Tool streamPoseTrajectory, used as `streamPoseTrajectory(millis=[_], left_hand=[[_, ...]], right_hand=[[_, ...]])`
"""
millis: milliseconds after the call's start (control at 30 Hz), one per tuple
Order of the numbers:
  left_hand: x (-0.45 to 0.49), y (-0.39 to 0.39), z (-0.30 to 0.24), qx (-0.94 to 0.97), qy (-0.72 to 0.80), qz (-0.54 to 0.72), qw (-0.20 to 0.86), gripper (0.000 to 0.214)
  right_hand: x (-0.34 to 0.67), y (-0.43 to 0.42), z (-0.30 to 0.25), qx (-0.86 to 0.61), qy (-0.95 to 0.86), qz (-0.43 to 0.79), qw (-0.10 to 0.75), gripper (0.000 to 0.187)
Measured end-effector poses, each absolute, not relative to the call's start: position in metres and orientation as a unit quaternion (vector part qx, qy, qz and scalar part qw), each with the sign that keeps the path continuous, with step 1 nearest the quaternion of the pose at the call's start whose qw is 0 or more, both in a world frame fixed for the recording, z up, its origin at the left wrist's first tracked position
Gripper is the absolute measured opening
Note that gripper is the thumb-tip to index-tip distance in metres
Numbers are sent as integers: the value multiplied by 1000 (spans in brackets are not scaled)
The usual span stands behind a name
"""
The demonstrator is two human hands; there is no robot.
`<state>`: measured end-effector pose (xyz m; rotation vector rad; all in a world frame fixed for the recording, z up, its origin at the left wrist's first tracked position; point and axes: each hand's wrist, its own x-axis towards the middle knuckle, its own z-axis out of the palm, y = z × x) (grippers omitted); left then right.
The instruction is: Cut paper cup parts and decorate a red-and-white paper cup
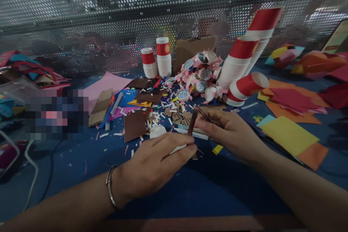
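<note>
My left hand (154, 159), with a metal bangle at the wrist, pinches the lower end of a narrow dark brown paper strip (193, 122) between thumb and fingers. A sliver of something white shows between those fingers. Just to the right, my right hand (231, 132) is closed around small dark metal scissors (207, 116), partly hidden by the fingers and close to the strip's upper end. Beyond the hands lie a brown paper square (135, 126), a white paper cup (157, 131) partly behind my left hand, and a white marker (193, 134).
Stacked red-and-white paper cups (239, 61) lean at the back right, beside a heap of pink-and-white cut cup pieces (201, 76). Paper scraps litter the blue table (206, 192). Coloured paper sheets (290, 134) lie right; a white cable (34, 174) runs left. A perforated metal panel (108, 18) stands behind.
</note>
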<state>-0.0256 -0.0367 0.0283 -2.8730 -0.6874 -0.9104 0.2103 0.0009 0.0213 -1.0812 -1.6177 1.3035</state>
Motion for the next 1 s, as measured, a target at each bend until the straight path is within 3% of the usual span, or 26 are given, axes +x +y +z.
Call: streamPoseTrajectory(millis=[267,433,567,667,867,1000], left_hand=[[-18,-36,18,-910,-227,-332,-98,24],[-10,-37,23,-800,-323,-410,-296,12],[-4,-33,15,-613,-397,-443,-521,31],[-3,-31,9,-558,-379,-396,-623,35],[-4,-33,13,-601,-371,-346,-617,23],[-4,-31,13,-615,-392,-346,-590,28]], right_hand=[[201,-3,9,-384,-564,616,394,29],[198,-5,11,-396,-563,620,377,34],[194,-7,11,-404,-544,637,367,37],[193,-6,9,-404,-532,638,383,35],[195,-3,5,-408,-555,602,403,33],[196,-4,7,-432,-565,580,397,36]])
